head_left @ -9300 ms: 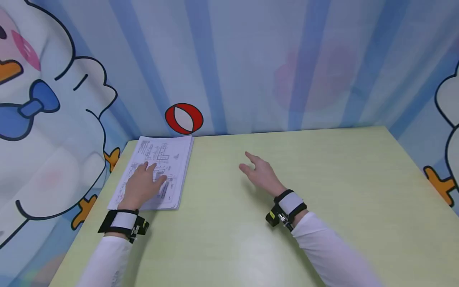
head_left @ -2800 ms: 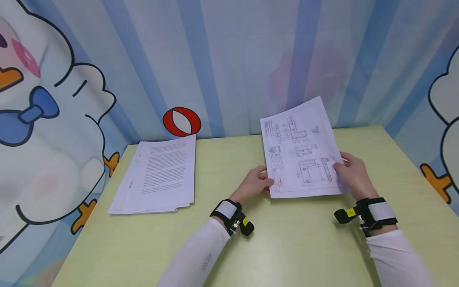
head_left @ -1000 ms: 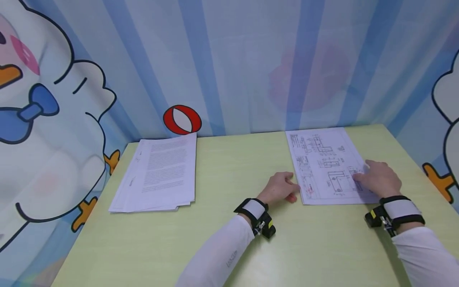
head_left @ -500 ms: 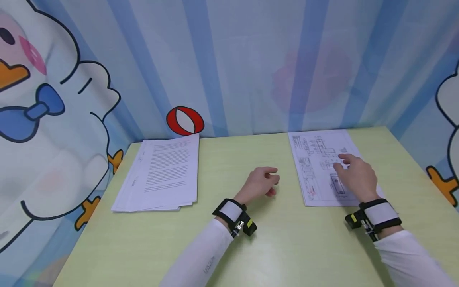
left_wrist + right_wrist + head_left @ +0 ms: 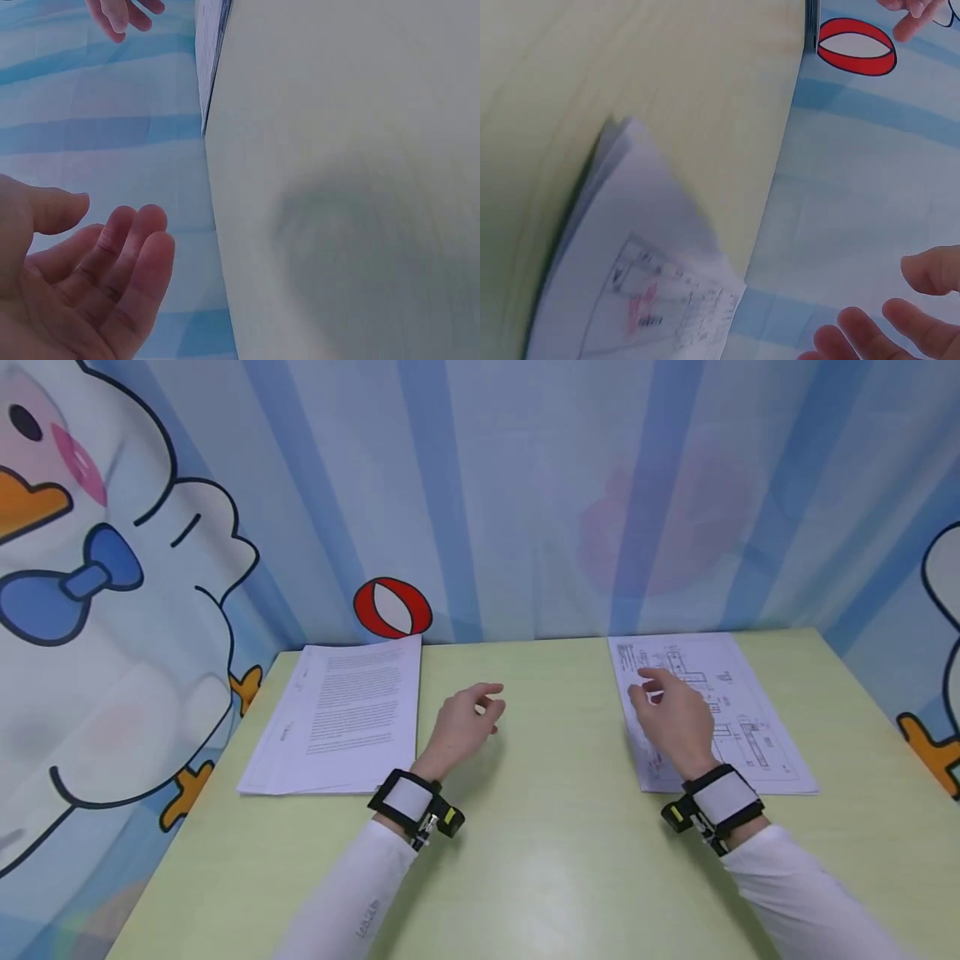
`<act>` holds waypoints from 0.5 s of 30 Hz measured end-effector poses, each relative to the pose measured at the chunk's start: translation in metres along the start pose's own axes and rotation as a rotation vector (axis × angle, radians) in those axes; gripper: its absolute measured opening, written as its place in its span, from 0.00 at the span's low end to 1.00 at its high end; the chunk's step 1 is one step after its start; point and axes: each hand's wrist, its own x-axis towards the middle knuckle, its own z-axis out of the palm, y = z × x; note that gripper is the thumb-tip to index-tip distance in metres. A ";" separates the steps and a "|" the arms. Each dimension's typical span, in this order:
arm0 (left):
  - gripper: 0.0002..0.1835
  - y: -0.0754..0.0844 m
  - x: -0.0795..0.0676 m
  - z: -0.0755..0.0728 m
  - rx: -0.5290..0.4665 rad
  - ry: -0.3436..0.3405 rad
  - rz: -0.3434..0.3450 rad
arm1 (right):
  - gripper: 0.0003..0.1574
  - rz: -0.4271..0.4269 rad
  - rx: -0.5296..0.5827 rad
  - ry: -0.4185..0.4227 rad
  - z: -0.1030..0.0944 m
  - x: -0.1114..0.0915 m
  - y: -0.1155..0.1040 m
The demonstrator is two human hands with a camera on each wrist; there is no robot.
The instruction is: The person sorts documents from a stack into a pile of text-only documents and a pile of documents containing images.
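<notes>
In the head view, a stack of printed text pages [image 5: 352, 710] lies at the table's left, its sheets slightly fanned. On the right lies a thinner stack of technical drawings [image 5: 757, 743]. My left hand [image 5: 461, 727] hovers just right of the text pages, fingers loosely bent, holding nothing. Above the drawings' left part is my right hand [image 5: 675, 718], also bare and loosely curved, hiding some of the print. The right wrist view shows the drawings' corner [image 5: 637, 277] with a red mark, apart from the right-hand fingers [image 5: 870, 330].
The pale yellow-green table [image 5: 540, 860] carries both stacks near its back edge. Behind it hangs a blue striped curtain [image 5: 525, 510] with cartoon figures and a red-and-white ball print [image 5: 392, 607]. Each wrist wears a strapped camera.
Drawings that topped the left stack were carried right, squared by both hands and laid down, uncovering text pages. Both hands have since let go and moved left, the left hand nearing the text pages.
</notes>
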 end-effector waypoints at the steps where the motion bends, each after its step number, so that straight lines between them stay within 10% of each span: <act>1: 0.20 -0.003 0.000 -0.006 0.037 0.026 0.006 | 0.26 -0.008 0.013 -0.002 0.003 0.000 -0.005; 15: 0.24 -0.050 -0.017 -0.090 0.131 0.190 -0.095 | 0.33 -0.008 0.195 -0.209 0.042 0.000 -0.058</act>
